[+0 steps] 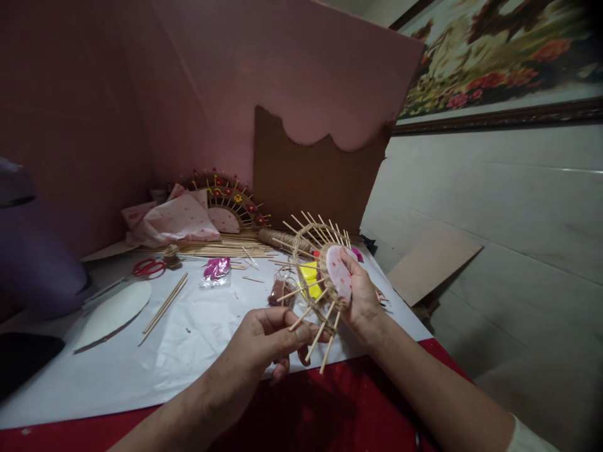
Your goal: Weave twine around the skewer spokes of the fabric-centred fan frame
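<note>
A small half-round fan [339, 270] made of thin wooden sticks is held up over the table, tilted. Its centre is pale pink cloth with red dots, bordered by wound jute twine. An outer ring of twine [298, 251] runs across the spread sticks. My right hand [362, 295] grips the cloth centre, thumb on the front. Below and to the left, my left hand [277, 339] is closed in a pinch at the lower stick ends. Whether its fingertips also hold loose twine, I cannot make out.
Behind are a decorated stick fan [235, 198], dotted cloth [174, 216], a twine roll [287, 238] and wooden sticks [226, 243]. On the white-covered table lie red-handled scissors [149, 268], loose sticks [164, 307], a white card piece [115, 314], and purple [217, 270], yellow [309, 279] and brown [281, 292] packets.
</note>
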`<state>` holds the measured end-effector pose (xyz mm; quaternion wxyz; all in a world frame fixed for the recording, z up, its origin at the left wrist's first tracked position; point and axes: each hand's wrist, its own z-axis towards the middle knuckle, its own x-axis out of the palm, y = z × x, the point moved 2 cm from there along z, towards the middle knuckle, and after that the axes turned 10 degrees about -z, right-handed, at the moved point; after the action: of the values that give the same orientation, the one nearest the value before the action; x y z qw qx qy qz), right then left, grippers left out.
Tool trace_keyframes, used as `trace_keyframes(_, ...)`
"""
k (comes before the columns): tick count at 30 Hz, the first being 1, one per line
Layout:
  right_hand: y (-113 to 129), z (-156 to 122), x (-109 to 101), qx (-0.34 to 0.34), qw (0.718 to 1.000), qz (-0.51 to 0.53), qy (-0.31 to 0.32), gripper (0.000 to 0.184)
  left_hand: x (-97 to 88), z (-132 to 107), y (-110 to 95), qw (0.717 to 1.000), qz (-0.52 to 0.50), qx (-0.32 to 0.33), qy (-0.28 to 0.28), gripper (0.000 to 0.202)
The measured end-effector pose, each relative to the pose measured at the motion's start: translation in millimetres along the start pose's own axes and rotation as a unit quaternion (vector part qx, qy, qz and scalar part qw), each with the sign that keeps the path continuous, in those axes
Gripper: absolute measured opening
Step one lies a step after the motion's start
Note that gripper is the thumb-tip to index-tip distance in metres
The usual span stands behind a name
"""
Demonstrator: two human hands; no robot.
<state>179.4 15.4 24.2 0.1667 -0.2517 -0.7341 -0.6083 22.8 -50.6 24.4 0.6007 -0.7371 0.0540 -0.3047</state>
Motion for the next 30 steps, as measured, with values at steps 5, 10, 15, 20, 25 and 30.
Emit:
trace_keyframes(5,1,-2,2,-0.004,1.000,0.004,-0.006,0.023,0.1,-2,0,1.000,0.000,-0.002,-0.005,0.027)
trace_keyframes(10,1,1,1,-0.018,1.000,0.013,0.003,0.022,0.1,-1,1,1.000,0.003,-0.002,-0.004,0.027)
trace_keyframes(15,-2,7,-4,-0.023,0.999,0.023,0.002,0.023,-2.4,3,5,1.000,-0.006,0.005,-0.013,0.026)
trace_keyframes(20,-4,10,-5,-0.017,0.998,0.062,-0.011,0.026,-0.1,4,5,0.999,-0.007,0.000,-0.039,0.026)
trace_keyframes(25,-4,10,-5,-0.031,0.998,0.053,-0.023,0.024,0.9,2,4,0.999,-0.013,0.004,-0.050,0.027)
trace_keyframes(30,-4,12,-7,-0.038,0.997,0.056,-0.025,0.022,-4.3,7,8,0.998,-0.057,-0.009,-0.024,0.027)
